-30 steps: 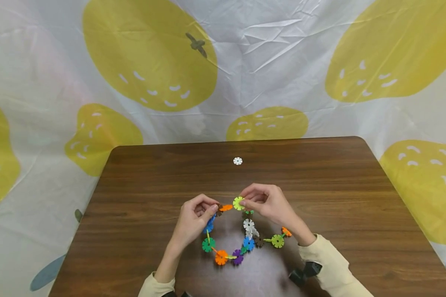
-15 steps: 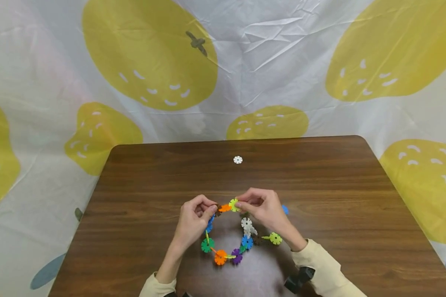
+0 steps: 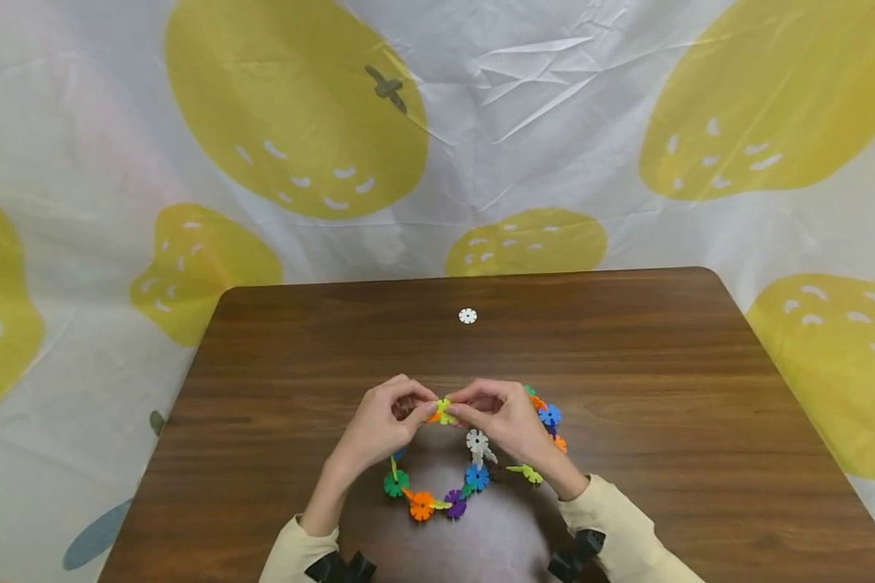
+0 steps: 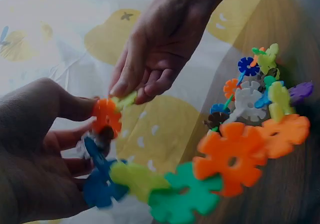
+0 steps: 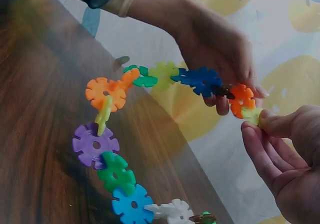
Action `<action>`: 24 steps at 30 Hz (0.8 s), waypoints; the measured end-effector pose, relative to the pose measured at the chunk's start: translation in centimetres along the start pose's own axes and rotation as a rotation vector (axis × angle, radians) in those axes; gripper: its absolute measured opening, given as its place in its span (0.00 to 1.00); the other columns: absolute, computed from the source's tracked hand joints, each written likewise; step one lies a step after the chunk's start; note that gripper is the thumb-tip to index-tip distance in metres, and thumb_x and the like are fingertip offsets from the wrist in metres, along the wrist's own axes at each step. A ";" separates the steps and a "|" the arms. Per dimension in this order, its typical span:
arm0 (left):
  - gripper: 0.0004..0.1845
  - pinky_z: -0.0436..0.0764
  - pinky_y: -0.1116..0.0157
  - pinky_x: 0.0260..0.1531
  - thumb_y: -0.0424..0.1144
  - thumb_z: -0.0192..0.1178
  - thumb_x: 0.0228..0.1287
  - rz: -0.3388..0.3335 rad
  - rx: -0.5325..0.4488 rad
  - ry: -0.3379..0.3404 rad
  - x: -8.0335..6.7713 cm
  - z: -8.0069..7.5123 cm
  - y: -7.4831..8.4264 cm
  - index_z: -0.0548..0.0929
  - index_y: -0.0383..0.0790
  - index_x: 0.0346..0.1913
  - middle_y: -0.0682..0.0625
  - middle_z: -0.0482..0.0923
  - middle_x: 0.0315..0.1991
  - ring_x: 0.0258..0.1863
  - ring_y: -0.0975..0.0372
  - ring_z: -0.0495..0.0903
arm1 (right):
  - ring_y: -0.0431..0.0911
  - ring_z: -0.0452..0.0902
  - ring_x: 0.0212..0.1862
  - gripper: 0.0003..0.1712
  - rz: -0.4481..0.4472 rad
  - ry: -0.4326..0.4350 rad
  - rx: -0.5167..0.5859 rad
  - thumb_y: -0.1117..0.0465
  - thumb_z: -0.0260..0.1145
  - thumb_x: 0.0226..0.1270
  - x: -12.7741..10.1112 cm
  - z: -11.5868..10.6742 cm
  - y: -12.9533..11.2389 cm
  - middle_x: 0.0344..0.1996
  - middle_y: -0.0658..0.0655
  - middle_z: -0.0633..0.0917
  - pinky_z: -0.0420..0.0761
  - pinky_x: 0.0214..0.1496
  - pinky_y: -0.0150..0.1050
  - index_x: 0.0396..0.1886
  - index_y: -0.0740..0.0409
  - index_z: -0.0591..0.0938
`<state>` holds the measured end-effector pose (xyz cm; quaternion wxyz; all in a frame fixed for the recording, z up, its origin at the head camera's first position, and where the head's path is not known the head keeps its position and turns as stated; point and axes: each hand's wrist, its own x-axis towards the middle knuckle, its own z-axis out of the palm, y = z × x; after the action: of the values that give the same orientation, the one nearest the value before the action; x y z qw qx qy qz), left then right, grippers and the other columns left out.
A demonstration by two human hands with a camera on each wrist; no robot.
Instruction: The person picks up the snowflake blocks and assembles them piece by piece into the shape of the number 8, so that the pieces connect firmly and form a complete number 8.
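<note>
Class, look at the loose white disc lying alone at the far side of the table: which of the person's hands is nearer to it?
Right, narrowly. The right hand is almost straight below the white disc; the left hand sits farther off to the left.

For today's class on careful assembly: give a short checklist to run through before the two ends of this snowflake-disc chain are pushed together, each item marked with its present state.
1. Left hand pinches the orange disc at its end of the chain: ok.
2. Right hand pinches the yellow-green disc: ok.
3. The two end discs meet edge to edge: ok, they touch in the wrist views.
4. Slots lined up and seated: cannot tell, fingers hide the joint.
5. Rest of the chain linked and lying on the table: ok.
6. Spare white disc away from the work: ok.
</note>
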<state>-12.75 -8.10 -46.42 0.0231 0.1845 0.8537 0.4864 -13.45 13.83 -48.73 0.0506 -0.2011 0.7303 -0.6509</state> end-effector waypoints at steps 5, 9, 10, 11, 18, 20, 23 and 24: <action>0.02 0.75 0.72 0.30 0.36 0.67 0.65 -0.016 0.019 -0.030 0.4 0.0 0.1 0.87 0.42 0.35 0.52 0.78 0.31 0.28 0.65 0.74 | 0.43 0.89 0.31 0.06 0.031 -0.075 -0.004 0.66 0.70 0.68 0.6 0.0 0.0 0.35 0.63 0.90 0.87 0.38 0.56 0.42 0.63 0.88; 0.05 0.67 0.73 0.24 0.34 0.68 0.63 -0.074 0.013 0.021 0.3 0.2 -0.2 0.86 0.43 0.30 0.54 0.74 0.23 0.23 0.65 0.70 | 0.48 0.90 0.33 0.07 0.034 -0.167 -0.018 0.65 0.67 0.71 1.6 -0.2 -0.2 0.35 0.63 0.90 0.88 0.39 0.53 0.43 0.64 0.87; 0.05 0.66 0.73 0.23 0.34 0.68 0.63 -0.091 0.013 0.031 0.2 0.2 -0.2 0.85 0.44 0.29 0.55 0.73 0.22 0.22 0.65 0.68 | 0.50 0.90 0.34 0.08 0.037 -0.180 -0.019 0.64 0.66 0.72 2.0 -0.3 -0.2 0.35 0.64 0.90 0.88 0.39 0.53 0.43 0.65 0.86; 0.05 0.65 0.73 0.23 0.34 0.68 0.64 -0.104 0.008 0.039 0.2 0.3 -0.3 0.85 0.44 0.29 0.55 0.73 0.21 0.21 0.65 0.68 | 0.53 0.90 0.34 0.09 0.037 -0.181 -0.039 0.63 0.65 0.73 2.5 -0.5 -0.3 0.35 0.64 0.90 0.89 0.39 0.52 0.44 0.65 0.86; 0.06 0.67 0.72 0.24 0.33 0.65 0.66 -0.154 0.004 0.077 -0.1 0.6 -0.5 0.84 0.42 0.31 0.55 0.73 0.21 0.22 0.65 0.69 | 0.51 0.87 0.42 0.13 0.085 -0.064 -0.463 0.56 0.66 0.73 8.1 -3.1 0.9 0.40 0.58 0.90 0.86 0.44 0.46 0.48 0.59 0.87; 0.06 0.68 0.73 0.24 0.33 0.65 0.67 -0.163 0.006 0.084 -0.3 0.7 -0.5 0.84 0.42 0.31 0.55 0.73 0.21 0.22 0.66 0.69 | 0.52 0.87 0.46 0.16 0.135 -0.044 -0.568 0.55 0.67 0.71 9.7 -3.8 1.7 0.44 0.59 0.90 0.85 0.50 0.47 0.52 0.60 0.86; 0.05 0.70 0.73 0.25 0.33 0.65 0.67 -0.165 0.001 0.088 -0.4 0.9 -0.6 0.85 0.42 0.32 0.55 0.74 0.22 0.22 0.66 0.70 | 0.56 0.84 0.53 0.21 0.204 -0.046 -0.647 0.57 0.66 0.70 11.6 -4.4 3.0 0.51 0.64 0.87 0.82 0.57 0.51 0.57 0.65 0.83; 0.04 0.70 0.73 0.26 0.33 0.66 0.67 -0.162 -0.004 0.091 -0.4 0.9 -0.6 0.85 0.42 0.33 0.55 0.75 0.22 0.22 0.66 0.71 | 0.58 0.83 0.55 0.22 0.215 -0.052 -0.670 0.58 0.66 0.70 12.0 -4.5 3.3 0.52 0.66 0.86 0.81 0.59 0.52 0.58 0.66 0.82</action>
<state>-12.36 -7.71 -47.42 0.0241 0.0925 0.8651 0.4924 -26.73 13.91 -49.04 0.0687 -0.1448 0.9189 -0.3606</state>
